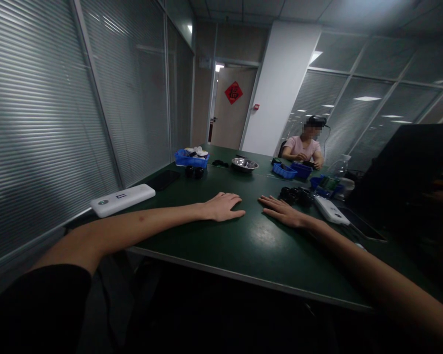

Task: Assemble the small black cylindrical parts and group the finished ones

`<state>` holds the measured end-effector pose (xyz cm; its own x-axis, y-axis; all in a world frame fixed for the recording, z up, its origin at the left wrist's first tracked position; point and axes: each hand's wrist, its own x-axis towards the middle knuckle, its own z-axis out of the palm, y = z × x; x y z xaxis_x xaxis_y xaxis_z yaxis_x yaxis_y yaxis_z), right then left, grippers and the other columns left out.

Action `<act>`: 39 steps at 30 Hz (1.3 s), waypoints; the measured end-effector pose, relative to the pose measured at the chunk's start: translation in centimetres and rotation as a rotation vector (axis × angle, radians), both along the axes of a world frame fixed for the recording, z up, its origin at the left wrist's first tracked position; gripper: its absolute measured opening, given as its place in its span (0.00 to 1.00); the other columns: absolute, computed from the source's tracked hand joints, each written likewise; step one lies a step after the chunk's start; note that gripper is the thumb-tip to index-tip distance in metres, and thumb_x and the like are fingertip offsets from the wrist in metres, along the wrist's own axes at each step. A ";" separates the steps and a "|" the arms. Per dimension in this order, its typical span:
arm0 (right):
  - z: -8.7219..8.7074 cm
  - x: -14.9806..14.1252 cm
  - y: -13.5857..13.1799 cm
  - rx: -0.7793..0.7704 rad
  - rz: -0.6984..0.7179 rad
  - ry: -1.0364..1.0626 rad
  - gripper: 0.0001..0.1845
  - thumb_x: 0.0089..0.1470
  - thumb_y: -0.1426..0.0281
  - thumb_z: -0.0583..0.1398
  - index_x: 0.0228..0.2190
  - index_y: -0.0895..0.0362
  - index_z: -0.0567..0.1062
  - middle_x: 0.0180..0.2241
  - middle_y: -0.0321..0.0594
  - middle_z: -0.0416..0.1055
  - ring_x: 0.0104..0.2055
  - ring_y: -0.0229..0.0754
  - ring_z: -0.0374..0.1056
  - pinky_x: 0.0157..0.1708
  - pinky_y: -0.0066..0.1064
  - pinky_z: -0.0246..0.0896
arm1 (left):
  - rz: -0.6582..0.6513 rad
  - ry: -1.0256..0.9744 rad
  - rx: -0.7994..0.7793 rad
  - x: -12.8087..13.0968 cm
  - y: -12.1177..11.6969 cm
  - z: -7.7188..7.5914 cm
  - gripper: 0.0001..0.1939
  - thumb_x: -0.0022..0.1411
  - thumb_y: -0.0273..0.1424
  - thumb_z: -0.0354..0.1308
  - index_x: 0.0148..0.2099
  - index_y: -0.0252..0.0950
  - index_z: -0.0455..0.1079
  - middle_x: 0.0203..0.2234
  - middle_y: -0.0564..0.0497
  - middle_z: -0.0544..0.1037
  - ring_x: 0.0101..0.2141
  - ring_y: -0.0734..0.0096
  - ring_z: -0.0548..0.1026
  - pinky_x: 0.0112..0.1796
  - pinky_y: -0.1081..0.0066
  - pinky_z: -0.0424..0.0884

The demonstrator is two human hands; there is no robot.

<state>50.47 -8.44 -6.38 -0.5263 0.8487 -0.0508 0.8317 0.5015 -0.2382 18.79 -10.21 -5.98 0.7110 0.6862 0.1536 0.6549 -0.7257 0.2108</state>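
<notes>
My left hand (223,206) lies flat on the green tabletop (221,246), palm down, fingers pointing right. Opposite it, my right hand (282,211) rests palm down too, its fingers stretched toward the left. A short gap of bare table separates the two hands, and neither holds anything. Just beyond my right hand sits a cluster of black round parts (297,195), too dark to name. A shiny metal bowl (244,165) stands farther back, between the hands' directions.
At left lie a white power bank (123,199) and a dark flat device (165,180). A blue basket (192,159) with items stands behind two black round pieces (194,172). Right: another white power bank (331,210), a phone (362,222), blue trays (284,170), a plastic bottle (340,168) and a seated person (303,147).
</notes>
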 end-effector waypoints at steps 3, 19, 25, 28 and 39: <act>0.1 1.2 0.6 -0.004 -0.014 0.023 0.39 0.66 0.44 0.47 0.71 0.45 0.52 0.74 0.34 0.39 0.76 0.56 0.31 0.73 0.58 0.27 | 0.000 -0.004 -0.006 0.0 0.0 0.0 0.40 0.70 0.58 0.40 0.70 0.34 0.59 0.69 0.39 0.60 0.68 0.50 0.59 0.64 0.51 0.54; 0.9 4.4 1.5 -0.069 -0.069 0.121 0.42 0.63 0.44 0.52 0.70 0.49 0.55 0.74 0.36 0.43 0.76 0.54 0.35 0.74 0.49 0.32 | -0.009 -0.002 -0.016 -0.2 -0.2 0.2 0.40 0.70 0.56 0.41 0.71 0.33 0.57 0.70 0.39 0.59 0.68 0.50 0.58 0.65 0.52 0.53; 0.6 4.7 1.8 -0.062 -0.071 0.116 0.43 0.62 0.42 0.53 0.70 0.49 0.56 0.74 0.37 0.43 0.76 0.55 0.36 0.74 0.50 0.32 | 0.003 0.001 0.017 0.0 0.1 -0.2 0.39 0.70 0.56 0.41 0.70 0.32 0.59 0.69 0.38 0.60 0.67 0.51 0.59 0.64 0.53 0.54; 0.3 4.8 1.9 -0.050 -0.070 0.129 0.42 0.62 0.42 0.53 0.70 0.47 0.56 0.74 0.36 0.44 0.76 0.57 0.37 0.74 0.53 0.33 | -0.005 -0.010 0.026 0.0 0.4 -0.4 0.39 0.70 0.56 0.41 0.69 0.33 0.59 0.69 0.39 0.61 0.67 0.51 0.60 0.64 0.53 0.55; -1.1 4.1 2.4 0.093 -0.044 0.066 0.43 0.63 0.41 0.50 0.70 0.51 0.57 0.73 0.43 0.47 0.75 0.59 0.42 0.73 0.54 0.37 | -0.043 -0.027 0.078 -1.9 3.2 -0.3 0.30 0.72 0.49 0.44 0.66 0.38 0.64 0.64 0.43 0.69 0.61 0.54 0.68 0.60 0.53 0.61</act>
